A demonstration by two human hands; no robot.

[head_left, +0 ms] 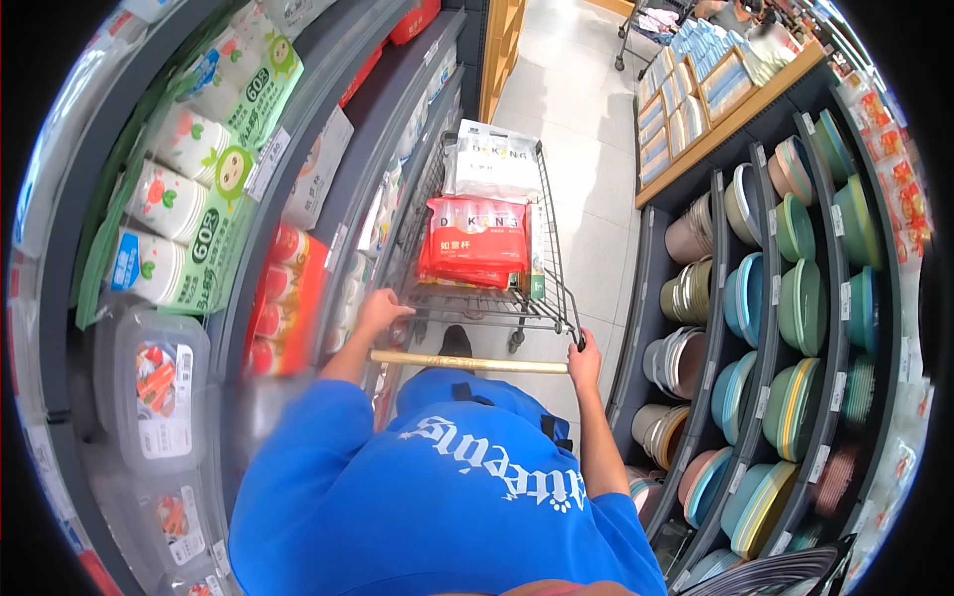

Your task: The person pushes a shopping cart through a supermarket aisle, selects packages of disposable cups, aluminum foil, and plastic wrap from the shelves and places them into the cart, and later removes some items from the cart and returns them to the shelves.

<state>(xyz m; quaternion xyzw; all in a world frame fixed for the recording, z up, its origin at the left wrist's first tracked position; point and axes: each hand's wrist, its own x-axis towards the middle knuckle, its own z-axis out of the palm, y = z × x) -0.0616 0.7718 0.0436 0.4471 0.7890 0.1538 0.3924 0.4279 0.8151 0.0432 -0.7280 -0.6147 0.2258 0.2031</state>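
A wire shopping cart (558,275) stands in front of me, its pale handle bar (467,362) running across my waist. My right hand (584,360) is closed around the cart's frame at the right end of the bar. By the cart's near left corner is my left hand (381,312), fingers loosely stretched toward the basket rim; whether they touch it I cannot tell. Inside the cart lie red packs of paper cups (477,238), with a white-grey pack (494,164) behind them.
Shelves on the left hold green-wrapped cup packs (164,204) and clear plastic food boxes (154,387). Stacked bowls and basins (740,298) fill the right-hand shelves. A wooden display bin (730,124) stands farther up the tiled aisle (586,129), near another cart (646,45).
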